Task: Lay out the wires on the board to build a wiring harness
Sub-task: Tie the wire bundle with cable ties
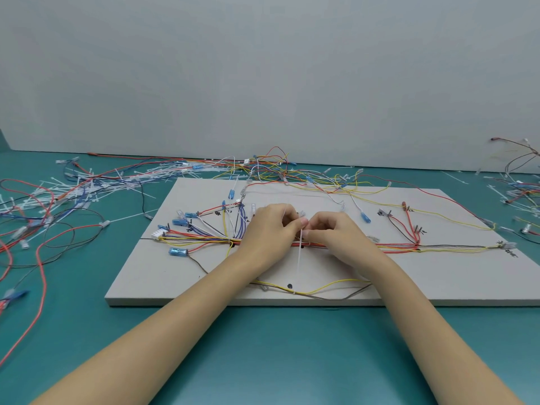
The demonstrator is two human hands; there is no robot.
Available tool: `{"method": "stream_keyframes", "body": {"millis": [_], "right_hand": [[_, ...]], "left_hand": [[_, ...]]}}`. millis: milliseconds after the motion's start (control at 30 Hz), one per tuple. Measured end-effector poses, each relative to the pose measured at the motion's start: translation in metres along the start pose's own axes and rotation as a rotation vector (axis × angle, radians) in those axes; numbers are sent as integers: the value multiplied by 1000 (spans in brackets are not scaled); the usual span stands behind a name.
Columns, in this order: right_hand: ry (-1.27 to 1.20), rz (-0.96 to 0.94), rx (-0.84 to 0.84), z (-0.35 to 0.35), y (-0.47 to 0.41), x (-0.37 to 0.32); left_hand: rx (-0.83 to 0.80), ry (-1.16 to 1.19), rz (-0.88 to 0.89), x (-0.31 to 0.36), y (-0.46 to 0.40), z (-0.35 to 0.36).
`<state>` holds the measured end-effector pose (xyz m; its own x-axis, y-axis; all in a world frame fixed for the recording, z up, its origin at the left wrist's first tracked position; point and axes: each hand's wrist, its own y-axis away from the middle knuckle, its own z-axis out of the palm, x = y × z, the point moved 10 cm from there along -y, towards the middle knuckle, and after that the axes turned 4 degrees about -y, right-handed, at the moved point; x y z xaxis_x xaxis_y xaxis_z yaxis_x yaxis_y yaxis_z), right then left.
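- Cinching what I judge to be a white cable tie [300,252] round the main wire bundle [365,245], I work both hands at the middle of the board [163,276]; nearest me, a loose yellow wire [327,287] and a brown wire [344,296] sag along the board's front edge, apart from the bundle.
- The tie's long axis stands crosswise to the bundle: its tail points toward me over the bare board, while the bundle runs left to right under both hands.
- My left hand [267,229] has its grip curled, fingertips pinching the tie's upper end just above the bundle; my right hand [330,232] meets it fingertip to fingertip, grip pressed together on the tie at the same spot. Both hands are equally near; the next pull, I judge, goes along the tie, away from the bundle.
- Left of the hands, the bundle fans out to blue terminals [178,252] and a white connector [159,233]; to the right it branches at a junction [417,245] toward the far corner.
- Beyond the board, on the green table [277,346], spare wires [263,168] and loose ties [96,185] lie heaped by the wall.
- No containers are in view; the stock lies loose on the table.
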<state>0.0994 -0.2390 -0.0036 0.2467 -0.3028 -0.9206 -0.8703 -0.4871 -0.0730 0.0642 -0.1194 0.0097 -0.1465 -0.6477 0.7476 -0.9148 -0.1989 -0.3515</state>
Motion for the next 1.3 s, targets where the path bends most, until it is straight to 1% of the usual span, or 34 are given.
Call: {"method": "stream_keyframes", "body": {"millis": [67, 167, 333, 567, 767, 1000, 1100, 1167, 1233, 1300], "right_hand": [[-9, 15, -11, -1, 0, 0], [-23, 17, -11, -2, 0, -1], [41, 19, -46, -2, 2, 0], [123, -30, -100, 2, 2, -5], [155, -46, -111, 1, 1, -5], [182, -53, -116, 2, 0, -3], [182, -66, -111, 3, 0, -1], [145, -70, -107, 2, 0, 1], [102, -55, -108, 1, 0, 4], [101, -26, -108, 0, 0, 7]], "left_hand": [[0, -61, 21, 4, 1, 1], [4, -92, 31, 6, 1, 0], [39, -38, 0, 5, 1, -4], [27, -94, -32, 3, 0, -3], [44, -113, -50, 3, 0, -4], [55, -70, -62, 1, 1, -4], [50, -71, -8, 7, 3, -5], [64, -113, 89, 21, 6, -10], [152, -159, 221, 41, 12, -24], [283, -144, 319, 56, 18, -50]]}}
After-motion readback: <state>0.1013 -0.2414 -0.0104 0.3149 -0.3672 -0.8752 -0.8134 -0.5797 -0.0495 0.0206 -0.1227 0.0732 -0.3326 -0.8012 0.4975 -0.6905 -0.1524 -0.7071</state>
